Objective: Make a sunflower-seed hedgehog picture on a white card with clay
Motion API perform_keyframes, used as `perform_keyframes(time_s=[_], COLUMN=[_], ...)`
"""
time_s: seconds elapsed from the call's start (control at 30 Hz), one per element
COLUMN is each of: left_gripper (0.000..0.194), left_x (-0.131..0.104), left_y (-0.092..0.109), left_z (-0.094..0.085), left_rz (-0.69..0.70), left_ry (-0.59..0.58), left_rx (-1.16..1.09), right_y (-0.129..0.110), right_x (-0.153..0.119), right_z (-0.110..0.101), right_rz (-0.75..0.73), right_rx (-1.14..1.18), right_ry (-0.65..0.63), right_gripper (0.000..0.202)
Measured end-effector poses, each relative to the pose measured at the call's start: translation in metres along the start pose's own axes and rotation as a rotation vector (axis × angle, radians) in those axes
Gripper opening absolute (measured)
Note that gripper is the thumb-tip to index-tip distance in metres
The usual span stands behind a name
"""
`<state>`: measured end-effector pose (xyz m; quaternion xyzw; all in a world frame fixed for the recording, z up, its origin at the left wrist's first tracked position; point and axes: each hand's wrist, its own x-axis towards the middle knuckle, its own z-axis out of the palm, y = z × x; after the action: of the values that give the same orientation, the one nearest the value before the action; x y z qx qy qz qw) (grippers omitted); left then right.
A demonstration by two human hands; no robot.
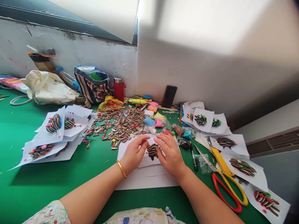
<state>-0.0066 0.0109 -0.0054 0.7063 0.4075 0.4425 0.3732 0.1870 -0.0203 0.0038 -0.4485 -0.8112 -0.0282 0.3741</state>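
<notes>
Seed figure (pixel 152 150): on paper (pixel 147 161), between left hand (pixel 134 154) and right hand (pixel 172 155). Seeds (pixel 125 122): beyond left hand. Phone (pixel 169 96): beyond right hand, against wall (pixel 151 65). Pen (pixel 193 157), then scissors (pixel 214 169): right of right hand. Cards (pixel 26 154): left of left hand; further cards (pixel 261 179), right of scissors.

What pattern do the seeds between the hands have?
Dark with pale stripes; the seeds show best in the head view.
</notes>
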Motion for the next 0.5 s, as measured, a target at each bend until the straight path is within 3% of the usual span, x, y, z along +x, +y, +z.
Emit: perform_keyframes(time_s=[0.3, 0.5], left_gripper=[0.033, 0.039], left_x=[-0.0011, -0.0025], left_y=[-0.0069, -0.003], left_z=[0.0037, 0.0014], left_rz=[0.005, -0.041], left_ry=[-0.058, -0.127], left_rx=[-0.059, -0.072], right_y=[-0.0028, -0.007], right_x=[0.0016, 0.0014], right_z=[0.0002, -0.0017], right_rz=[-0.007, 0.037], right_rx=[-0.001, -0.045], right_ry=[0.002, 0.005], right_gripper=[0.041, 0.023])
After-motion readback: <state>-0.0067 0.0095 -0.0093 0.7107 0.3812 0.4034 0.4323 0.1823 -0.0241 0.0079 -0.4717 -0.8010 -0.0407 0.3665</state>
